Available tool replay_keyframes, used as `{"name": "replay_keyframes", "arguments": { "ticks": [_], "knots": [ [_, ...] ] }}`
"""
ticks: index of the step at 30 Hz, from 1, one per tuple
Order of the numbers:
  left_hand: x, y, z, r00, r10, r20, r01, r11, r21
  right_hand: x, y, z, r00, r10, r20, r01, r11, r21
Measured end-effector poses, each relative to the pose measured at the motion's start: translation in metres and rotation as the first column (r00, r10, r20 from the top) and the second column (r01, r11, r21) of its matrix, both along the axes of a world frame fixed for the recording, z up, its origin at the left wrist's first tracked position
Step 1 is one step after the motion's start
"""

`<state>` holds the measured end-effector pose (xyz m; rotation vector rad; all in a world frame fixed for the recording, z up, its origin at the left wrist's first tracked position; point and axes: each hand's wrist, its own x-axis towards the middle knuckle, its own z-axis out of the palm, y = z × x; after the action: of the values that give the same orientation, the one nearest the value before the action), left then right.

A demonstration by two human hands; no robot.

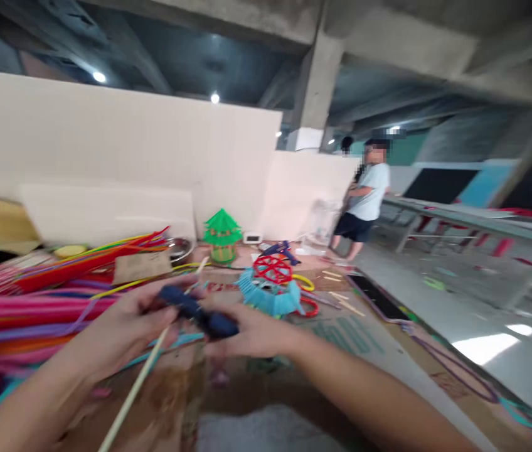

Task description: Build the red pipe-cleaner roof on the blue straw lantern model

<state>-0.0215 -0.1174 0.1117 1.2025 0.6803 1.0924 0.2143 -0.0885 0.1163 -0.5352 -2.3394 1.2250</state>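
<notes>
My left hand and my right hand meet above the table, both closed on a dark blue fuzzy strip that runs between them. A thin wooden stick also passes through my left hand and slants down toward me. Just beyond my right hand stands a light blue woven piece with a red wire top. The picture is smeared by motion.
Bundles of coloured pipe cleaners lie at the left. A green model pagoda stands at the back, a phone lies at the right. A person in a white shirt stands further off. White boards close the back.
</notes>
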Motion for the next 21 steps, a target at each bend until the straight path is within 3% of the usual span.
{"name": "replay_keyframes", "arguments": {
  "ticks": [3,6,9,16,21],
  "knots": [
    [0.015,-0.005,0.017,0.996,-0.045,0.081,0.046,0.999,-0.01,0.002,0.007,0.0,0.999,0.03,-0.017,-0.032,0.99,-0.136],
    [0.018,-0.007,0.022,0.989,-0.116,0.087,0.117,0.993,-0.003,0.004,0.012,-0.003,0.989,0.147,-0.017,-0.145,0.94,-0.308],
    [0.019,-0.012,0.023,0.985,-0.136,0.106,0.137,0.991,0.0,0.005,0.014,-0.008,0.981,0.19,-0.04,-0.191,0.909,-0.37],
    [0.025,-0.022,0.027,0.986,-0.152,0.066,0.153,0.988,-0.004,0.008,0.018,-0.019,0.974,0.217,-0.067,-0.225,0.892,-0.392],
    [0.014,-0.014,0.026,0.982,-0.18,0.059,0.178,0.983,0.043,0.003,0.008,-0.015,0.996,0.084,-0.041,-0.092,0.956,-0.277]
  ]
}}
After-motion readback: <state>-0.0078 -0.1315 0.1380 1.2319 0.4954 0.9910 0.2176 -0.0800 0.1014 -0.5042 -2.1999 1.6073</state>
